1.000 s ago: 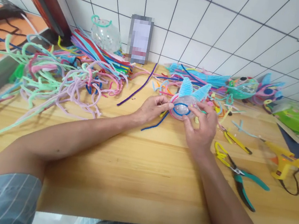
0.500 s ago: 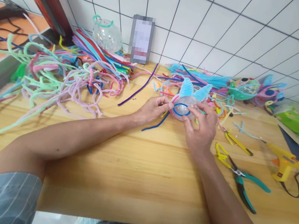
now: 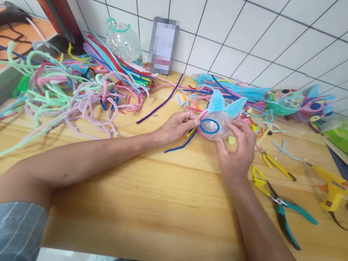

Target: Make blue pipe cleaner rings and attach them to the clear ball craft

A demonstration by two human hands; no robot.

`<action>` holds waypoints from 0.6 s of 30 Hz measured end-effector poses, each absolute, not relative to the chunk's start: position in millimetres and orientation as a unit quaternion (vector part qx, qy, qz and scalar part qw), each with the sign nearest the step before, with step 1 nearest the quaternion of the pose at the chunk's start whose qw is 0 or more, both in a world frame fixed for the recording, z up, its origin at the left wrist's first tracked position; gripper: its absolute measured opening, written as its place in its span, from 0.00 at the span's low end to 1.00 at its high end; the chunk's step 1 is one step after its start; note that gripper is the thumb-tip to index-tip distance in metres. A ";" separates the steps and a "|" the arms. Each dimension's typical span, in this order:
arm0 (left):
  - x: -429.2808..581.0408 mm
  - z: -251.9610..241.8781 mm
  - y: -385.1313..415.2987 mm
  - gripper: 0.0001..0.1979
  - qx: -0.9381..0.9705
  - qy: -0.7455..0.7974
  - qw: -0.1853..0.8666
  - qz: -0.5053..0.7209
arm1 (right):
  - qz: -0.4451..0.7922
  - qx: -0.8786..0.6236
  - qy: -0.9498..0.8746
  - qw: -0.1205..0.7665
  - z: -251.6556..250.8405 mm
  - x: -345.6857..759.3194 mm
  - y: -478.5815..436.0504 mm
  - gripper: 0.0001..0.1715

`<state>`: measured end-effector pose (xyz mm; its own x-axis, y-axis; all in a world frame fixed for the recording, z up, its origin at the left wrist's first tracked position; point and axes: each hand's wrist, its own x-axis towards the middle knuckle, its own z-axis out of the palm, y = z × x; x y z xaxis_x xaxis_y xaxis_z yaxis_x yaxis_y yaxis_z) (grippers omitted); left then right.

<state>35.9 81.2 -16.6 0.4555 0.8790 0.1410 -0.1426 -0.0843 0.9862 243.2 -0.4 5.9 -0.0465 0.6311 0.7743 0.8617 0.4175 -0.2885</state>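
A clear plastic ball with two light-blue chenille ears is held up over the tabletop. My right hand grips its right side, thumb below and fingers above. Against the front of the ball sits a dark-blue pipe-cleaner ring. My left hand pinches the ring's left end between thumb and fingertips. Along the ball's left edge runs a pink pipe cleaner. Below my left fingertips a loose blue pipe cleaner lies on the wooden table.
Tangled green and lilac pipe cleaners spread at left. A purple pipe cleaner lies beyond my left hand. Pliers, tweezers and a yellow glue gun lie at right. A phone leans on the tiled wall.
The blue ring has shifted slightly left across the ball. My right thumb and fingers have drawn a little to the right, off the ring's edge. A yellowish disc now shows beside the right thumb.
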 end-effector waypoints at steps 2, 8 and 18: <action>35.5 -16.4 80.9 0.22 0.602 0.312 0.601 0.423 | -0.101 -0.538 -0.693 0.470 2.9 246.5 -1.1 0.24; 34.0 -11.3 77.7 0.24 0.595 0.330 0.599 0.423 | -0.040 -0.565 -0.641 0.518 -5.3 256.8 -4.4 0.29; 34.2 -6.1 75.0 0.24 0.592 0.347 0.594 0.420 | -0.039 -0.555 -0.666 0.497 -3.5 247.5 -9.9 0.24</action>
